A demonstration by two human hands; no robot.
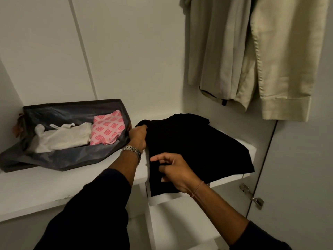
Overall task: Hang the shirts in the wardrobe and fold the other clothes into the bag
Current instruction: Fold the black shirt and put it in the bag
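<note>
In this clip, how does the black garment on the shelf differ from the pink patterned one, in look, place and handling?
The black garment is plain and dark; the pink patterned garment bears white diamond shapes. The black garment lies on the white shelf outside the grey bag; the pink one lies inside it, beside a white garment. The left hand grips the black garment and the right hand is at its near edge; nothing touches the pink one. Both lie folded.

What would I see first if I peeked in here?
A big black garment spread on the white shelf, with the left hand gripping its far corner and the right hand at its near edge. Left of it, an open grey bag holds a pink patterned cloth.
</note>
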